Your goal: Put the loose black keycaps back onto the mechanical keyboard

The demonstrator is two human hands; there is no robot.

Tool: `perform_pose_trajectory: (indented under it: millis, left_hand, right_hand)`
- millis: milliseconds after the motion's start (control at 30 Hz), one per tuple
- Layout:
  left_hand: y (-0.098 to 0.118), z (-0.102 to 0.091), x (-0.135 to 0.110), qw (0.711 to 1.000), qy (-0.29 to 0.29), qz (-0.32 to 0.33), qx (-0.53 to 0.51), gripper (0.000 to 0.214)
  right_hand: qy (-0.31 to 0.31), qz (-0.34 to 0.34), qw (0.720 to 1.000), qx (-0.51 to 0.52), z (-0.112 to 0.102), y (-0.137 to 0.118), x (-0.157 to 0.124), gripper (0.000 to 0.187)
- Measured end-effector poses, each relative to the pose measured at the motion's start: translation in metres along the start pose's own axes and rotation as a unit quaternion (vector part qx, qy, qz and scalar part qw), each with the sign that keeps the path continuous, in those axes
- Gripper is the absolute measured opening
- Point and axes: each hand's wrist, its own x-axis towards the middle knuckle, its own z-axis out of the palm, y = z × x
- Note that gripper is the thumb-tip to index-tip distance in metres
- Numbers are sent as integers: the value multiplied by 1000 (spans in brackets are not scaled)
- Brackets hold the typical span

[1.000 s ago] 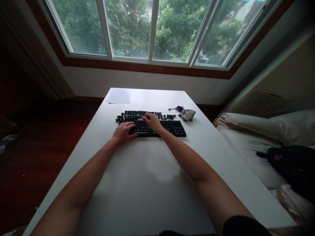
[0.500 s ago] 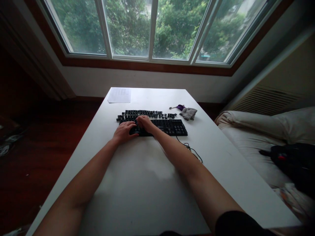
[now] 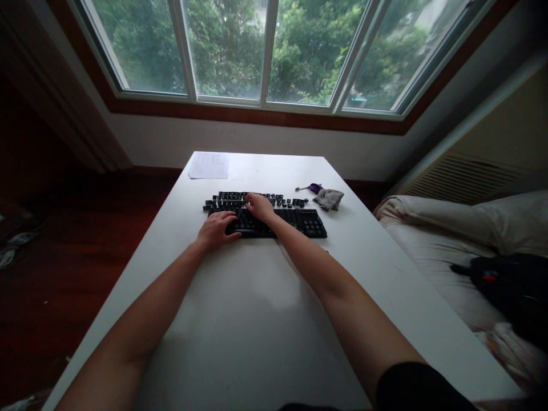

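Note:
A black keyboard [image 3: 305, 222] lies across the white table [image 3: 257, 331]. Loose black keycaps [image 3: 226, 204] stand in rows along its far side. My left hand [image 3: 213, 229] rests on the keyboard's left end, fingers laid flat and thumb spread apart. Reaching over the keyboard, my right hand [image 3: 260, 208] is at the keycap rows with its fingers drawn together in a pinch. Whatever those fingertips hold, if anything, is too small to make out. The right hand and forearm cover part of the keycaps and of the keyboard's middle.
A crumpled grey cloth [image 3: 329, 200] and a purple-handled tool [image 3: 315, 188] lie right of the keycaps. Printed paper [image 3: 209, 165] is at the table's far left corner. To the right stands a cream sofa [image 3: 432, 240] with a black bag [image 3: 509, 285] on it.
My right hand has moved away from the keyboard's keys, forward and slightly right, to the keycap rows. Its forearm now hides most of the cable. The left hand stays in place.

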Motion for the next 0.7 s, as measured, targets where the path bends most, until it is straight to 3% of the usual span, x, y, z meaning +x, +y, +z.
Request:
perform_pose_trajectory:
  millis: [233, 400, 700]
  left_hand:
    - [6, -5, -1, 1000, -11, 2, 4, 50]
    - [9, -6, -3, 1000, -19, -4, 4, 51]
    - [2, -5, -2, 1000, -14, 15, 3, 50]
  right_hand:
    - [-41, -92, 992, -72, 7, -4, 16, 22]
    - [-83, -104, 987, -86, 9, -4, 30, 23]
    - [-98, -117, 980, -130, 9, -4, 35, 18]
